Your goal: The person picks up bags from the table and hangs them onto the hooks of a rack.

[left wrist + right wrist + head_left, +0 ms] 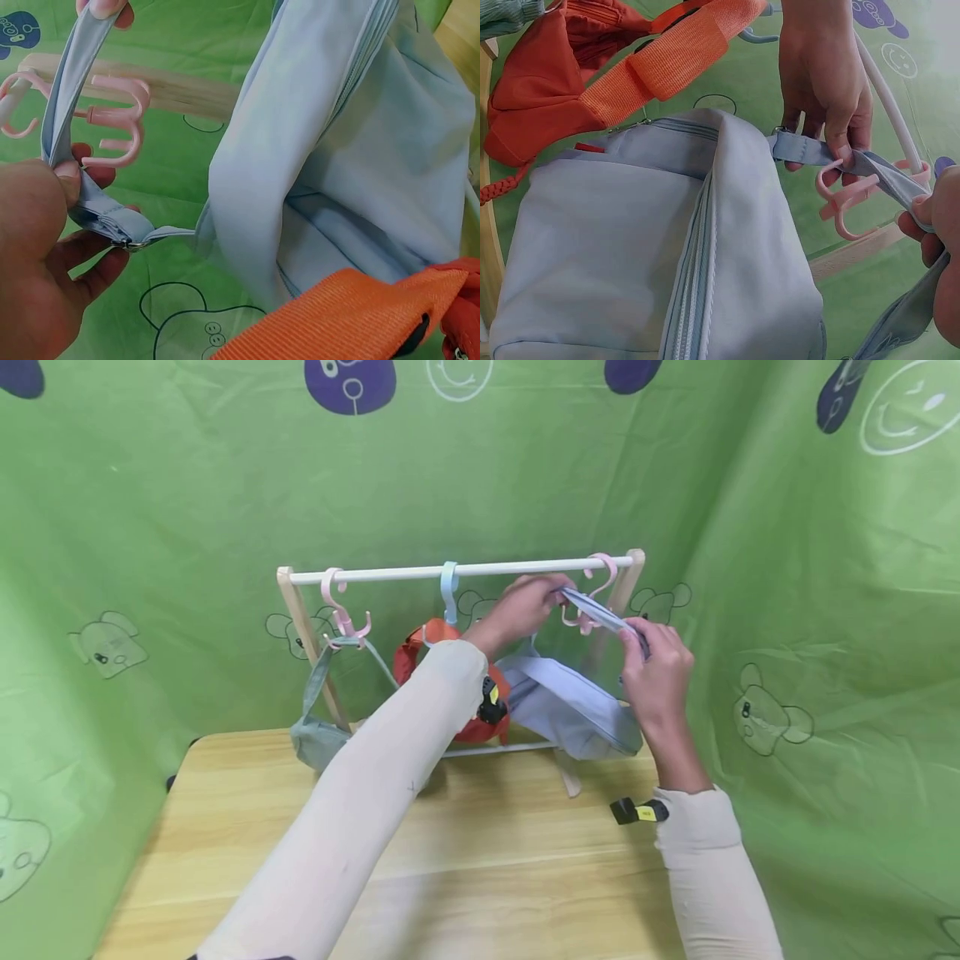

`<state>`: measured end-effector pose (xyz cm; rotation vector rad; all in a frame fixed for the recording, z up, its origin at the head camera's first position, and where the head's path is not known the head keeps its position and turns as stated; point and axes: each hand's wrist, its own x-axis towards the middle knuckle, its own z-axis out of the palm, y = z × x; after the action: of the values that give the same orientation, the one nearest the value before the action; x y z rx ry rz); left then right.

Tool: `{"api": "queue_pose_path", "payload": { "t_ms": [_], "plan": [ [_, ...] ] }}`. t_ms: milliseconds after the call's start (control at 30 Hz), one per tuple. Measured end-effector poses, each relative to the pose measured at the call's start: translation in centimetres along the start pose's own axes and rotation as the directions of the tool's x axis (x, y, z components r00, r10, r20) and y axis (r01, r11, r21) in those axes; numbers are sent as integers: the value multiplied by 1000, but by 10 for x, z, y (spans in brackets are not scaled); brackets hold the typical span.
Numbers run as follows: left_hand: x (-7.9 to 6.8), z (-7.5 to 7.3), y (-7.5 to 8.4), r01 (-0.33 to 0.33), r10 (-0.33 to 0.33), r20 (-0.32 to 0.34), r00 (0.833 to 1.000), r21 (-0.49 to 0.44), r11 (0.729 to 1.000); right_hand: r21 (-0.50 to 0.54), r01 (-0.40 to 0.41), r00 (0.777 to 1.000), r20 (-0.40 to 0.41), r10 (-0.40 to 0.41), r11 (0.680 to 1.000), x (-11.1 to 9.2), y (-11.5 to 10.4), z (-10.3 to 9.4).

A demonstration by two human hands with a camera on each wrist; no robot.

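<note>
A light blue bag (pixel 566 702) hangs tilted at the rack's right side, its strap (pixel 600 610) stretched between both hands. My left hand (pixel 521 610) pinches the strap between thumb and fingers, close to a metal buckle (pixel 131 244). Farther right, my right hand (pixel 662 672) grips the same strap, with thumb and fingers around it. A pink hook (pixel 604 578) hangs on the rod just behind the strap; its prongs (pixel 124 120) show beside the strap in the left wrist view. The bag's zipper (pixel 694 277) runs down its side.
The rack's white rod (pixel 397 574) also carries a blue hook (pixel 449 589) with an orange-red bag (pixel 555 82) and another pink hook (pixel 335 597) with a grey-green bag (pixel 315 739). The rack stands on a wooden table (pixel 510 860) before a green curtain (pixel 187 527).
</note>
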<state>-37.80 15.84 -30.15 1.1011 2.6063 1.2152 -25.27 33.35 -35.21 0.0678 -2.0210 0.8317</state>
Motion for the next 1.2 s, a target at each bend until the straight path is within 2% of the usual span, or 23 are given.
{"api": "queue_pose_path", "payload": {
  "t_ms": [133,367,467,600,700,833,967,1100,1200],
  "plan": [
    [-1,0,-1,19,-19,26,999,3,1000,-4,-7,1000,14,7,1000,1,3,0],
    [-5,1,-7,-10,6,80,997,54,998,-4,-79,995,59,80,997,-1,11,2],
    [-6,1,-9,-11,4,110,994,67,998,7,-146,983,116,144,989,-1,13,0],
    [-7,0,-12,-29,19,151,988,64,997,13,-213,952,226,205,977,0,15,-2],
    [-8,-1,-13,-20,14,183,983,27,999,-7,-195,945,268,189,981,1,16,-2],
    [-10,0,-13,12,-8,225,974,-20,1000,-47,-118,958,259,126,992,5,17,0],
    [-13,4,-13,24,-28,241,970,17,1000,-74,-111,956,264,127,991,9,17,2],
    [-14,8,-13,48,-64,232,971,76,996,-84,-187,935,290,203,979,12,17,3],
    [-13,12,-13,70,-86,212,974,83,994,-79,-261,906,324,273,962,15,17,3]
  ]
}}
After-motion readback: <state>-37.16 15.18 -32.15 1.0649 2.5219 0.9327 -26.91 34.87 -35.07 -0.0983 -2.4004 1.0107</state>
